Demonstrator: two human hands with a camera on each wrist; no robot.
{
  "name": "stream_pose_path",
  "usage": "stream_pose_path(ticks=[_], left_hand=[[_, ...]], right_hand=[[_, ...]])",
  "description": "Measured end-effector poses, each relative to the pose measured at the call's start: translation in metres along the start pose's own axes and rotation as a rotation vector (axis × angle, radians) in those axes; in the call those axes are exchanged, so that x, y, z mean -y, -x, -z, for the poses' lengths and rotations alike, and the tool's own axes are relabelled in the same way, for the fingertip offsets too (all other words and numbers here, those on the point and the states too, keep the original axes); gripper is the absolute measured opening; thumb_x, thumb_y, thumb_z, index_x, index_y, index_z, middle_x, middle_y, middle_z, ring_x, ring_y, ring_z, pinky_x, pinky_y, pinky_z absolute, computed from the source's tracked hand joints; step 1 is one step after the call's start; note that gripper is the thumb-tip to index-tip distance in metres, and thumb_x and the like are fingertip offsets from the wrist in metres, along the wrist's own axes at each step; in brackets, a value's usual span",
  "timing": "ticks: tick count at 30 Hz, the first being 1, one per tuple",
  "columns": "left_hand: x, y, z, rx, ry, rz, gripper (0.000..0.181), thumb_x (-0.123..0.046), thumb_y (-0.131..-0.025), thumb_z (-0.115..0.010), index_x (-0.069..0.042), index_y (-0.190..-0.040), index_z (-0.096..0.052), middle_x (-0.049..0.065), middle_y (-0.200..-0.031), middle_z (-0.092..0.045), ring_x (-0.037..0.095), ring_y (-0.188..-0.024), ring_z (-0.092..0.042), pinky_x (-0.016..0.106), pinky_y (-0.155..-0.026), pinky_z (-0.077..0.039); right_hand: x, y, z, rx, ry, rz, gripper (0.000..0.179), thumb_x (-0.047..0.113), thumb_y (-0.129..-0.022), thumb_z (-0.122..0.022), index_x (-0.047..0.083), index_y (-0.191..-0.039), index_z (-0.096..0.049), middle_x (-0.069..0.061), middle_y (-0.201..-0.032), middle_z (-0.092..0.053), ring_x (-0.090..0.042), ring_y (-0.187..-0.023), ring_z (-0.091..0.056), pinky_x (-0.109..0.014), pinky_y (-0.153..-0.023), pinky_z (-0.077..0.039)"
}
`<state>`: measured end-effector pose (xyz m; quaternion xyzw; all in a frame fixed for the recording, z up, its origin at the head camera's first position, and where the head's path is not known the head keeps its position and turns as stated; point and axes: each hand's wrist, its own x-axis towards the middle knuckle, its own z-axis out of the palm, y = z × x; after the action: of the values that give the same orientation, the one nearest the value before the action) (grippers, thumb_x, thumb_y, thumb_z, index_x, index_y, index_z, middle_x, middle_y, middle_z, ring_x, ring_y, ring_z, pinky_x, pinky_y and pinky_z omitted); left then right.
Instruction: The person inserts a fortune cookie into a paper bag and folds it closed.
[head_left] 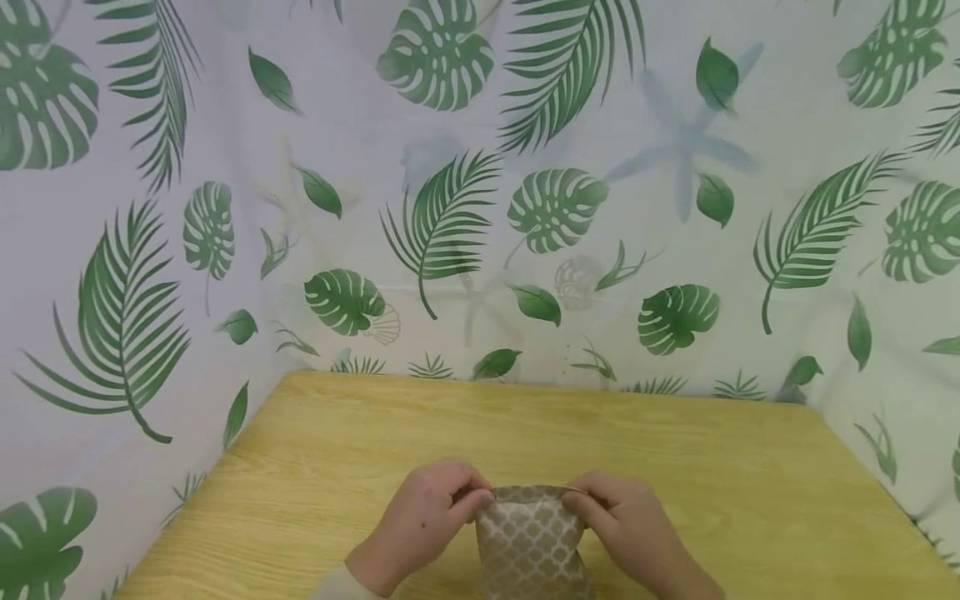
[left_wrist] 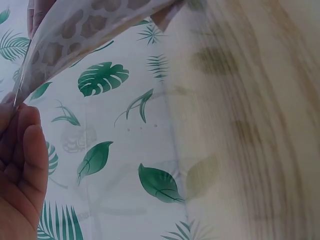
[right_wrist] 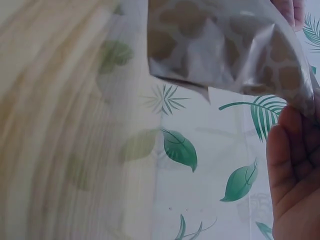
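Note:
A tan bag (head_left: 532, 546) with a white lattice pattern hangs between my two hands above the near part of the table. My left hand (head_left: 423, 521) pinches its top left corner between thumb and fingers. At the top right corner my right hand (head_left: 633, 529) pinches the rim the same way. The rim is stretched between them, with a strip of the far inner side showing. In the left wrist view the bag (left_wrist: 92, 27) slopes up from the left fingers. Its glossy lower edge (right_wrist: 185, 80) hangs free in the right wrist view. What may be inside is hidden.
The wood-grain table (head_left: 337, 450) spreads beneath and around the hands. A white curtain (head_left: 480, 342) printed with green leaves rises behind its far edge and along both sides.

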<state>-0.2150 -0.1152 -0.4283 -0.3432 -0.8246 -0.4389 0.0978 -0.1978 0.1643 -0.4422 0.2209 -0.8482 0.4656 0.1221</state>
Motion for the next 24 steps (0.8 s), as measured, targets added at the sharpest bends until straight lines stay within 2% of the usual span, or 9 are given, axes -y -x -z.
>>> stream_pose_path(ticks=[3,5,11,15,19,24], left_hand=[[0.003,-0.002,0.001,0.001,-0.027,-0.009,0.014,-0.026,-0.101,-0.062,-0.017,-0.098,-0.073,-0.011,-0.088,-0.063,0.0,-0.072,-0.058,0.02,-0.063,-0.053],[0.005,-0.003,0.001,0.002,-0.039,0.01,0.013,-0.023,-0.101,-0.062,-0.016,-0.099,-0.073,-0.011,-0.089,-0.064,0.0,-0.074,-0.059,0.02,-0.064,-0.053],[0.011,-0.001,-0.003,0.064,-0.035,0.161,0.01,-0.017,-0.102,-0.062,-0.015,-0.103,-0.072,-0.011,-0.093,-0.063,0.001,-0.078,-0.06,0.02,-0.067,-0.054],[0.018,-0.007,-0.007,0.107,0.011,0.26,0.011,-0.02,-0.102,-0.062,-0.016,-0.104,-0.072,-0.013,-0.09,-0.064,0.003,-0.077,-0.061,0.022,-0.066,-0.054],[0.026,-0.018,-0.009,0.153,0.023,0.316,0.01,-0.02,-0.102,-0.062,-0.018,-0.1,-0.072,-0.013,-0.083,-0.065,0.006,-0.072,-0.063,0.024,-0.063,-0.054],[0.04,-0.039,-0.015,0.252,0.008,0.366,0.011,-0.018,-0.102,-0.062,-0.018,-0.1,-0.072,-0.01,-0.08,-0.065,0.009,-0.07,-0.063,0.026,-0.062,-0.054]], right_hand=[[-0.004,-0.004,0.003,0.019,0.005,0.015,0.014,0.028,-0.1,-0.065,0.025,-0.09,-0.074,0.013,-0.083,-0.07,-0.007,-0.071,-0.067,-0.029,-0.062,-0.058],[-0.008,-0.007,0.003,0.033,0.011,0.031,0.015,0.027,-0.101,-0.064,0.026,-0.091,-0.074,0.013,-0.083,-0.07,-0.006,-0.071,-0.067,-0.029,-0.061,-0.058],[-0.017,-0.011,0.003,0.099,0.039,0.049,0.017,0.025,-0.104,-0.058,0.024,-0.094,-0.072,0.012,-0.077,-0.065,-0.01,-0.064,-0.062,-0.028,-0.057,-0.054],[-0.021,-0.014,0.007,0.16,0.056,-0.057,0.02,0.034,-0.103,-0.058,0.022,-0.093,-0.07,0.008,-0.074,-0.063,-0.01,-0.063,-0.058,-0.028,-0.057,-0.052],[-0.026,-0.018,0.008,0.199,0.057,-0.191,0.026,0.041,-0.101,-0.06,0.019,-0.089,-0.067,0.004,-0.072,-0.062,-0.012,-0.062,-0.056,-0.028,-0.056,-0.049],[-0.044,-0.026,0.01,0.237,0.039,-0.278,0.025,0.033,-0.103,-0.059,0.014,-0.089,-0.067,0.0,-0.071,-0.062,-0.016,-0.064,-0.058,-0.029,-0.056,-0.051]])
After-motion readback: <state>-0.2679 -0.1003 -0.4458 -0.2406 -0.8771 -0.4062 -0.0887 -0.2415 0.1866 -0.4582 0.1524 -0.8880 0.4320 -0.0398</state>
